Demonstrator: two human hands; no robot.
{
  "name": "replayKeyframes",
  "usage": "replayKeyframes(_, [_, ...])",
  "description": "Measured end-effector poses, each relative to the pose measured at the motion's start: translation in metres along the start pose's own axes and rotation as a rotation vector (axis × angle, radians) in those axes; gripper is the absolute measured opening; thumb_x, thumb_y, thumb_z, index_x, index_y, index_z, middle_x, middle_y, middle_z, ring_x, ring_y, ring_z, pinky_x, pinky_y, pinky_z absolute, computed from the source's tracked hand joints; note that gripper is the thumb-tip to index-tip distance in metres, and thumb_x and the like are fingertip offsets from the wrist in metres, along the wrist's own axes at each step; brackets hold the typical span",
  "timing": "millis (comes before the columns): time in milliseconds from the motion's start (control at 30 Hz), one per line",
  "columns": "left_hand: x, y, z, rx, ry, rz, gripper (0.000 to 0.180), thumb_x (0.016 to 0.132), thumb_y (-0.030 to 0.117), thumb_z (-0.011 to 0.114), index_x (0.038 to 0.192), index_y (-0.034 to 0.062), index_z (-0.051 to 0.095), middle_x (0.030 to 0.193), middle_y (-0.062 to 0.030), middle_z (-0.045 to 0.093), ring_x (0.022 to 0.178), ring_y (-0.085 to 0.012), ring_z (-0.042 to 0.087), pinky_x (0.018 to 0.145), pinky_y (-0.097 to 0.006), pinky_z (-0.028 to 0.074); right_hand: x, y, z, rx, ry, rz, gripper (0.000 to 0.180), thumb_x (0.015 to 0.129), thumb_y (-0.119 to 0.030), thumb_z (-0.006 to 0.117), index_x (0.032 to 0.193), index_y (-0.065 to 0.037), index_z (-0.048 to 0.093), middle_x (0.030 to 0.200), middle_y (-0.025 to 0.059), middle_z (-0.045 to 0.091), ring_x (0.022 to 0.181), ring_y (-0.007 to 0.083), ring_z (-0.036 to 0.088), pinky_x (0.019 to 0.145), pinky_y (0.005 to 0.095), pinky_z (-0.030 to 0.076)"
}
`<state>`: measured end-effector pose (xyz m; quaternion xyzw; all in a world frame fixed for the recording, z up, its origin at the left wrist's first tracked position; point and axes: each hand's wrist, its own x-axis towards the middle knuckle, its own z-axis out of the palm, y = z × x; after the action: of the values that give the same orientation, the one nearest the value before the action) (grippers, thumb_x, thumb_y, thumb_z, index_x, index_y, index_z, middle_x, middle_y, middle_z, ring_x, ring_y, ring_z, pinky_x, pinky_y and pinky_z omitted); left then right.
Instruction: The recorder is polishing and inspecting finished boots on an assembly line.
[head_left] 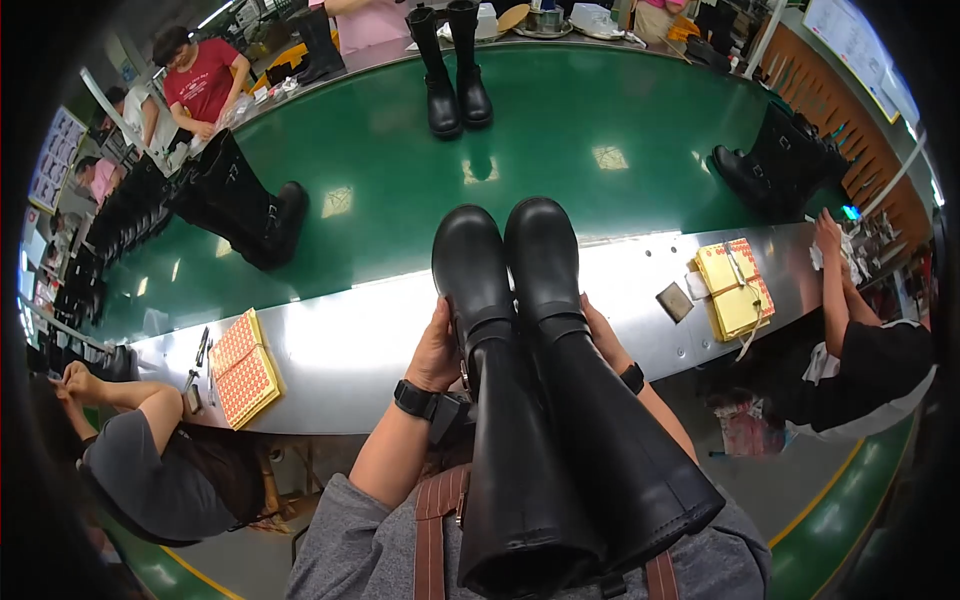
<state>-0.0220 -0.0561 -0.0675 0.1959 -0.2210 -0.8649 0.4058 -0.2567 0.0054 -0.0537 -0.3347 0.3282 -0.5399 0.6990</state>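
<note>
Two tall black boots lie side by side between my hands, toes pointing away from me and open shaft tops toward my body. My left hand (436,348) grips the outer side of the left boot (478,290) near its ankle strap. On the other side, my right hand (604,338) is wrapped against the right boot (548,275) at about the same height. Most of my fingers are hidden behind or under the boots. The soles are out of sight. Both boots are held over the metal edge of the bench.
A metal ledge (370,305) borders the green belt (390,180). More black boots stand on the belt: a pair (455,95) ahead, one (240,205) at left, others (775,165) at right. Yellow sticker stacks (245,370) (735,285) lie on the ledge. Co-workers sit on both sides.
</note>
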Motion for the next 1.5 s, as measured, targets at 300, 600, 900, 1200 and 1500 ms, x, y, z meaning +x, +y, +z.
replayKeyframes(300, [-0.006,0.019,0.021,-0.224,-0.317,0.021,0.047,0.105,0.034,0.029,0.139,0.0033,0.042,0.136,-0.0157,0.051,0.124,-0.0277,0.052,0.106,-0.045,0.043,0.015,0.004,-0.017,0.38,-0.101,0.076,0.049,0.104,-0.036,0.036,0.135,0.001,0.045,0.13,0.0146,0.057,0.115,0.0265,0.059,0.1,0.0426,0.047])
replayKeyframes(600, [-0.005,0.01,0.027,-0.35,-0.105,0.149,0.052,0.098,0.042,0.049,0.137,0.008,0.044,0.137,-0.013,0.051,0.126,-0.0277,0.051,0.105,-0.043,0.045,-0.009,-0.019,0.026,0.502,0.068,-0.006,0.051,0.1,-0.036,0.047,0.14,-0.006,0.04,0.139,0.0118,0.05,0.125,0.0257,0.051,0.107,0.0442,0.04])
replayKeyframes(900, [-0.015,0.012,0.026,-0.357,0.019,0.216,0.049,0.098,0.04,0.05,0.136,0.0105,0.043,0.134,-0.0108,0.053,0.122,-0.0263,0.054,0.099,-0.04,0.05,-0.003,-0.023,0.041,0.45,0.232,-0.063,0.056,0.096,-0.042,0.054,0.139,-0.009,0.04,0.135,0.0095,0.051,0.124,0.0246,0.051,0.102,0.04,0.045])
replayKeyframes(1200, [-0.019,0.01,0.033,-0.163,0.136,0.258,0.05,0.098,0.041,0.051,0.135,0.0092,0.042,0.131,-0.0061,0.056,0.115,-0.0184,0.058,0.089,-0.03,0.051,-0.004,-0.021,0.04,0.38,0.287,-0.088,0.054,0.095,-0.041,0.056,0.134,-0.006,0.044,0.128,0.0093,0.055,0.114,0.0234,0.056,0.096,0.0372,0.048])
replayKeyframes(1500, [-0.02,0.009,0.031,-0.101,0.131,0.284,0.052,0.099,0.039,0.049,0.141,0.0097,0.038,0.14,-0.0077,0.049,0.127,-0.0228,0.048,0.105,-0.041,0.04,-0.008,-0.017,0.041,0.345,0.296,-0.168,0.045,0.095,-0.035,0.06,0.129,-0.007,0.051,0.125,0.0062,0.059,0.115,0.0215,0.057,0.099,0.0429,0.046])
